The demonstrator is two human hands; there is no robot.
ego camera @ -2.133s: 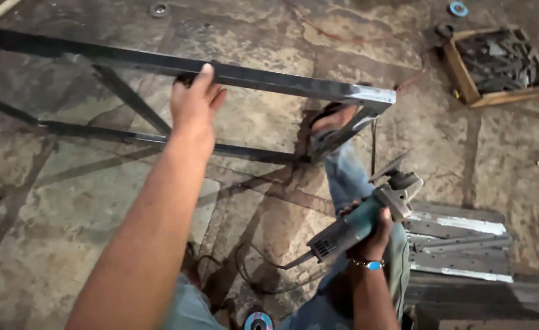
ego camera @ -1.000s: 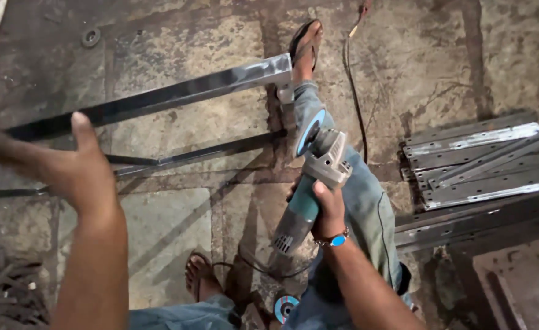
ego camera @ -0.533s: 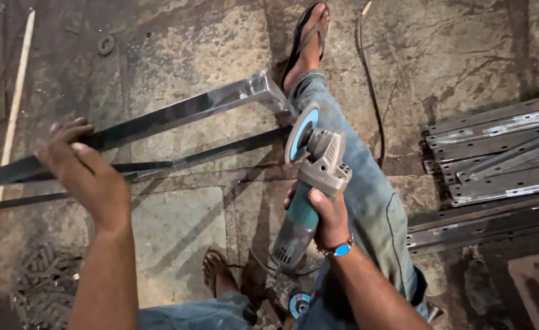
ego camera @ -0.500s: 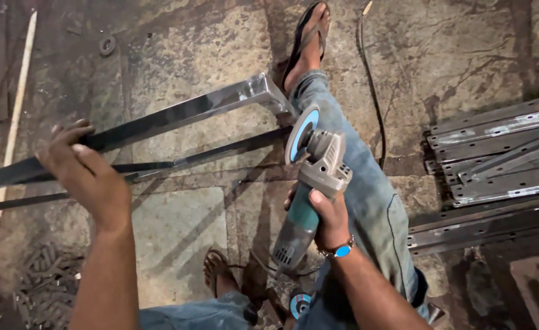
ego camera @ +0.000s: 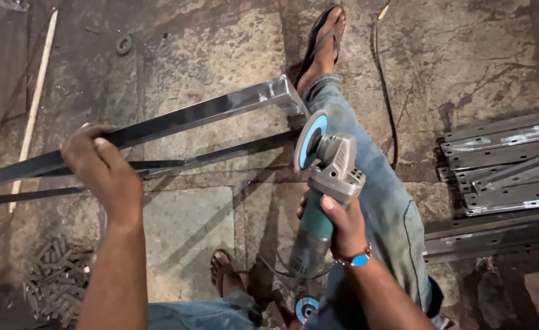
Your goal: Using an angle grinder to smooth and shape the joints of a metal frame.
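Observation:
My left hand (ego camera: 101, 165) grips the top bar of a welded steel frame (ego camera: 208, 112) that stands on edge over the stone floor. My right hand (ego camera: 339, 223) holds a teal and grey angle grinder (ego camera: 324, 183) by its body. Its blue-faced disc (ego camera: 310, 140) points up and left, just right of the frame's welded corner (ego camera: 287, 95), apart from the metal. My right leg in jeans stretches forward, and its sandalled foot (ego camera: 324, 40) rests against the frame's end.
Stacked steel angle sections (ego camera: 502, 165) lie at the right. A pile of small metal offcuts (ego camera: 55, 278) sits at lower left. A thin rod (ego camera: 34, 104) lies at far left. A power cord (ego camera: 382, 79) runs along the floor. A spare disc (ego camera: 306, 305) lies near my knees.
My left hand has slid leftward along the frame's top bar. My right hand has raised the grinder from beside my leg and brought its disc near the frame's corner.

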